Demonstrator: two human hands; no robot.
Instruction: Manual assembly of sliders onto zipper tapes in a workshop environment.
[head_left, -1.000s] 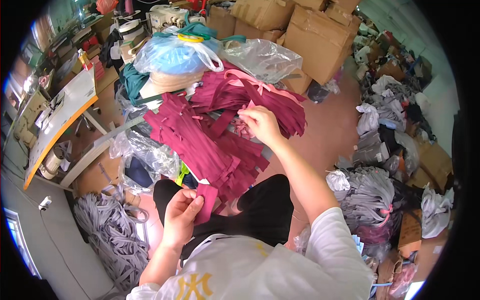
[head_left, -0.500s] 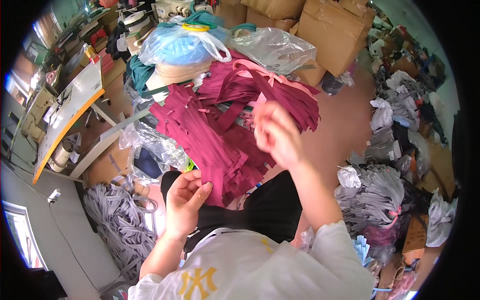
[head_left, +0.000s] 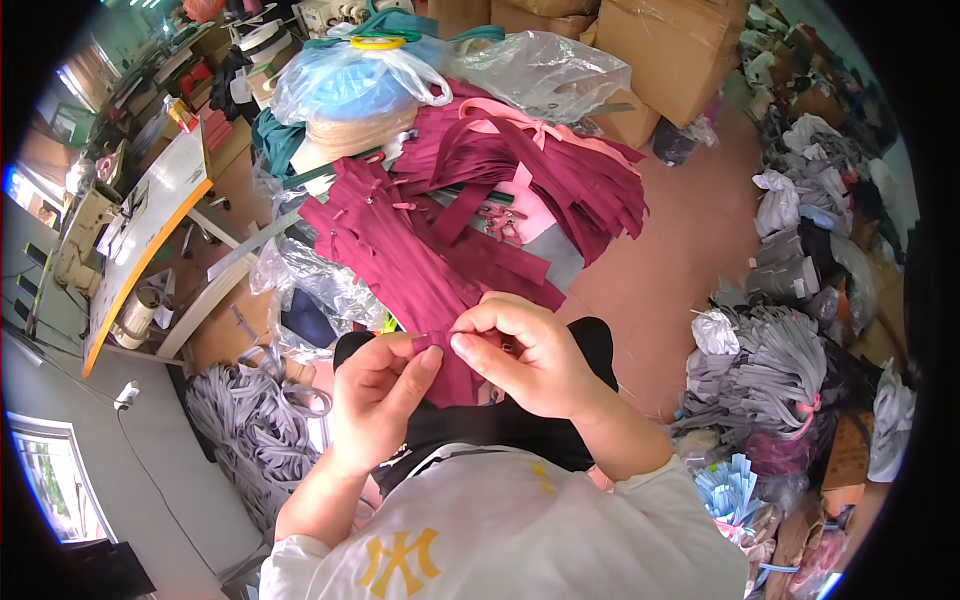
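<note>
My left hand (head_left: 385, 392) pinches the end of a maroon zipper tape (head_left: 432, 342) between thumb and fingers, above my lap. Against that end press the closed thumb and fingertips of my right hand (head_left: 530, 358); whatever small thing they hold is hidden. Below and ahead of both hands a bundle of maroon zippers (head_left: 385, 250) slopes from the work surface towards my lap, with sliders showing at its far end. Another maroon bundle (head_left: 590, 190) lies beyond, with a pink band (head_left: 510, 112) across it. Between the bundles sits a small heap of pinkish zipper sliders (head_left: 503, 222).
Behind the bundles stand a plastic-wrapped blue roll (head_left: 350, 85) with yellow-handled scissors (head_left: 378, 42) on top, and cardboard boxes (head_left: 670, 60). A sewing table (head_left: 150, 230) is at left. Grey strips (head_left: 240, 430) heap at lower left; bagged bundles (head_left: 770, 370) line the right.
My right hand has come down and left from above the slider heap to meet my left hand. The zipper tape's end is now raised between both hands.
</note>
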